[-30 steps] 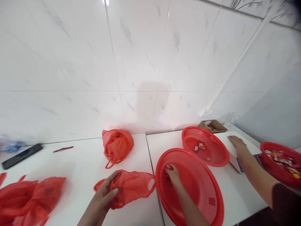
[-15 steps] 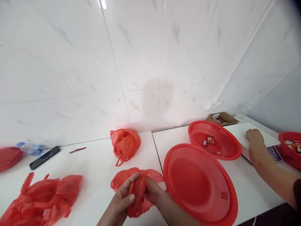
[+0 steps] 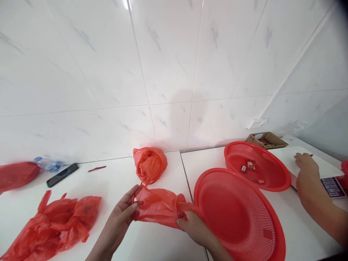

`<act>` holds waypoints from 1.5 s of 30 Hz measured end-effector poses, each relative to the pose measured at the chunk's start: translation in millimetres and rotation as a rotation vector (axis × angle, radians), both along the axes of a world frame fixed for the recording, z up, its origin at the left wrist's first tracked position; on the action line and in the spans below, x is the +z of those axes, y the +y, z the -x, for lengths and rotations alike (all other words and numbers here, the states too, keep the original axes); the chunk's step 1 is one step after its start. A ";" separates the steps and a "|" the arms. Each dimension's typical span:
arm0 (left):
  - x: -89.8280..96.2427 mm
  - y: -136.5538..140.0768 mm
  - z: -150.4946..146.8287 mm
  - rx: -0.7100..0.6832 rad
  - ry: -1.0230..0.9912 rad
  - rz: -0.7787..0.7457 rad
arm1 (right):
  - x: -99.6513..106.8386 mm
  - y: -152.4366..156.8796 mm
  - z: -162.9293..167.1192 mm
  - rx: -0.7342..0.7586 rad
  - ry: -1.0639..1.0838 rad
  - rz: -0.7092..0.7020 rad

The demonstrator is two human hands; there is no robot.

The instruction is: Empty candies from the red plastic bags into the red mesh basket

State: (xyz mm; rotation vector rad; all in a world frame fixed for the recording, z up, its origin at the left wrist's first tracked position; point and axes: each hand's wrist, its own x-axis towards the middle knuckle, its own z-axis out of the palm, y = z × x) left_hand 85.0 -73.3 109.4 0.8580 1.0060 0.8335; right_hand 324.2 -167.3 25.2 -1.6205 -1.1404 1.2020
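A thin red plastic bag is stretched sideways between my two hands above the white table. My left hand pinches its left end by a handle loop. At its right end, my right hand grips the gathered plastic, close to the rim of the near red basket. Just beyond the bag, a bunched red plastic bag rests against the wall. To the left lies a crumpled heap of red plastic bags.
A second red basket holds several small packets. Behind it is a cardboard box. Another person's hand rests over a white scale at the right. A phone, water bottle and red strip lie at the back left.
My hands have moved apart, and the bag that was bunched between them is now spread out sideways. The view has shifted slightly left. The other person's hand stays over the scale.
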 end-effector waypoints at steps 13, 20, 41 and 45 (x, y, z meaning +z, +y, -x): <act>-8.3 -9.6 -5.6 -0.038 0.189 -0.030 | 30.2 -15.4 -42.7 -0.162 -0.175 -0.032; -10.5 -9.8 -4.2 -0.101 0.177 -0.041 | 7.3 -22.8 -40.7 -0.271 -0.518 0.048; -19.2 -7.5 -0.2 -0.011 0.261 -0.026 | 85.4 17.3 5.4 -0.029 0.331 -0.186; -22.1 -11.3 -5.0 0.023 0.277 -0.027 | 89.4 13.8 5.6 0.061 0.372 -0.226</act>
